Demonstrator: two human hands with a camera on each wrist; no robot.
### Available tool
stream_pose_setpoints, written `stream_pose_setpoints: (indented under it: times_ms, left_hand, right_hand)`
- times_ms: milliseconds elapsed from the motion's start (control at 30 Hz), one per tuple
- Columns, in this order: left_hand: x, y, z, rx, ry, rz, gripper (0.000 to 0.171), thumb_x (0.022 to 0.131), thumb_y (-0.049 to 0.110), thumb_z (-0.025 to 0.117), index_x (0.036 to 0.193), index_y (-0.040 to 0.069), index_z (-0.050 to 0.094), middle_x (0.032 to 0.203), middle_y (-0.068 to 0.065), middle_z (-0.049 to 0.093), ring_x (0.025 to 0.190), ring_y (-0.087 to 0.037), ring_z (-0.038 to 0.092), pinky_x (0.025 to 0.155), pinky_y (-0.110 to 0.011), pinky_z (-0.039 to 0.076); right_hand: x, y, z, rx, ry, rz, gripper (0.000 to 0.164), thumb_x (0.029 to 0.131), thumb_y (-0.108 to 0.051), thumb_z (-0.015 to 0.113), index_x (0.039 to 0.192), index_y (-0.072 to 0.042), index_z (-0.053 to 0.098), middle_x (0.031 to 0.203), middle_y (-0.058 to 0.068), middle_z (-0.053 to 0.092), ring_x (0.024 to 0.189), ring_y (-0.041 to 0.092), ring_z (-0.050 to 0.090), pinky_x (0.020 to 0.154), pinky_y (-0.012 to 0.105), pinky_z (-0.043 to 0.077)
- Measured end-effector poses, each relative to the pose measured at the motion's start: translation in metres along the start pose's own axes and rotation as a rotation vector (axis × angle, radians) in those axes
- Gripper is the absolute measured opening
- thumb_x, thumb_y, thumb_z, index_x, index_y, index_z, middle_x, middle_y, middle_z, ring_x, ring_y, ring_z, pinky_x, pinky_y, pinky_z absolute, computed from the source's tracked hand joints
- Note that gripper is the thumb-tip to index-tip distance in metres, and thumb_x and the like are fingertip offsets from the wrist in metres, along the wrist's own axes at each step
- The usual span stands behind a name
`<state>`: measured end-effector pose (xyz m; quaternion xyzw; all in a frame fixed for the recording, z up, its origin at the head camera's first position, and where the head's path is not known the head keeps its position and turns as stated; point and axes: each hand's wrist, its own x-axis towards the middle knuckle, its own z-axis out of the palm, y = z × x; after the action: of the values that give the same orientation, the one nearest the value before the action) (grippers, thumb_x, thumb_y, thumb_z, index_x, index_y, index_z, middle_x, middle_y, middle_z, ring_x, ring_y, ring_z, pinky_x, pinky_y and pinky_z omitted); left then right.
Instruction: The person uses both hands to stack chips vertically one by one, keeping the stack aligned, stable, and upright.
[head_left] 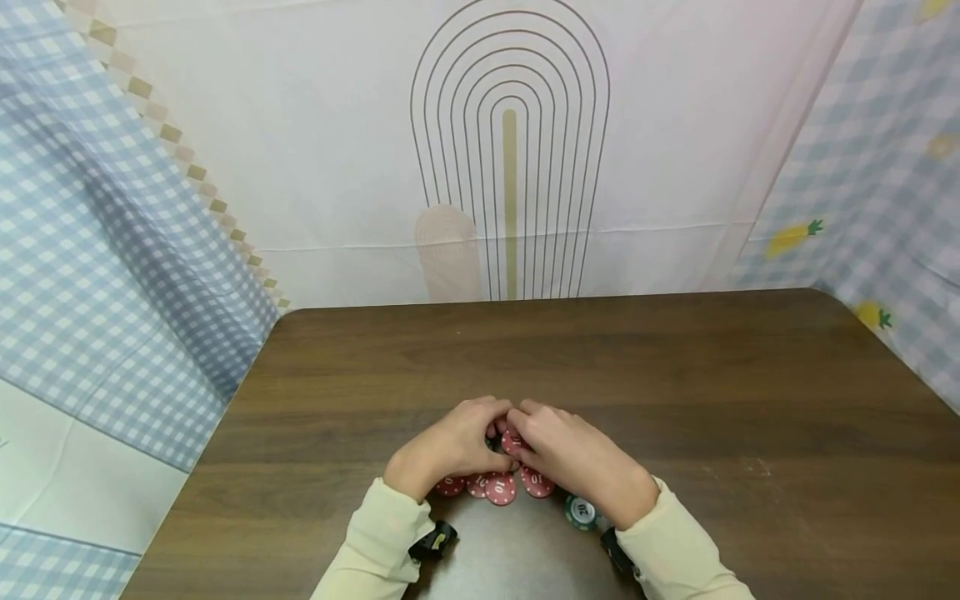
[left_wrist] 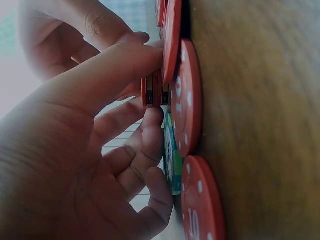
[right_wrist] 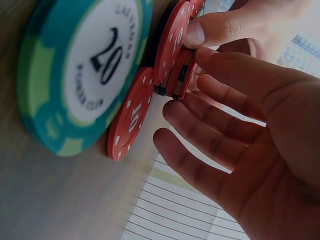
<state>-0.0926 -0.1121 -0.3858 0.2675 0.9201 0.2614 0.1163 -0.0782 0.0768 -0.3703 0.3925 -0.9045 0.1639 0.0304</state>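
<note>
Both hands meet over a short stack of poker chips (head_left: pixel 512 440), near the front of the table (head_left: pixel 337 400). Your right hand (head_left: pixel 573 450) pinches the stack between thumb and fingers, ring and little fingers loose; your left hand (head_left: pixel 456 437) pinches in from the other side, thumb nearest you. Whether the stack rests on the wood or is slightly raised, cannot tell.

Around it: red "10" chips (head_left: pixel 501 490) fan out on your side, some overlapping; a green "20" chip (head_left: pixel 581 510) lies by your right wrist; another green chip (left_wrist: pixel 174 170) lies flat beside the stack, below your left fingers.

Step in hand reads as gathering or squaring the stack. To do it well: press lightly and evenly from both sides, thumbs low on the rims, so the edges line up without the top chip sliding off. Too hard a squeeze could pop a middle chip out. Lift your loose fingertips clear of the green chip, or they may drag it. Mind the overlapped reds: take the upper one first. Watch your right sleeve (head_left: pixel 678 533) near the "20".
</note>
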Motion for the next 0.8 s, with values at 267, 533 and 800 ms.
stream_pose_setpoints:
  times_ms: [267, 533, 800]
  left_hand:
    - [0.001, -0.001, 0.0, -0.011, -0.006, -0.009, 0.031, 0.075, 0.02, 0.081, 0.097, 0.018, 0.059, 0.087, 0.005, 0.056, 0.08, -0.01, 0.052, 0.07, -0.023, 0.046]
    - [0.0, 0.001, -0.003, -0.046, -0.007, -0.022, 0.033, 0.077, 0.022, 0.082, 0.105, 0.02, 0.064, 0.09, 0.006, 0.057, 0.084, -0.011, 0.054, 0.074, -0.024, 0.047]
    - [0.0, 0.002, -0.001, -0.064, -0.012, -0.028, 0.035, 0.077, 0.023, 0.084, 0.105, 0.02, 0.064, 0.091, 0.005, 0.057, 0.084, -0.011, 0.053, 0.074, -0.023, 0.046]
  right_hand:
    - [-0.001, 0.004, -0.011, -0.018, -0.023, 0.046, 0.012, 0.092, -0.019, 0.071, 0.096, -0.009, 0.065, 0.086, -0.002, 0.056, 0.07, 0.01, 0.054, 0.058, 0.03, 0.051]
    - [-0.002, 0.01, -0.029, -0.03, -0.081, 0.092, 0.014, 0.091, -0.022, 0.072, 0.094, -0.011, 0.064, 0.089, 0.0, 0.06, 0.072, 0.011, 0.056, 0.06, 0.03, 0.049]
    - [-0.007, 0.01, -0.043, 0.044, -0.266, 0.241, 0.027, 0.089, -0.019, 0.075, 0.112, -0.008, 0.065, 0.104, 0.005, 0.064, 0.084, 0.016, 0.063, 0.072, 0.038, 0.055]
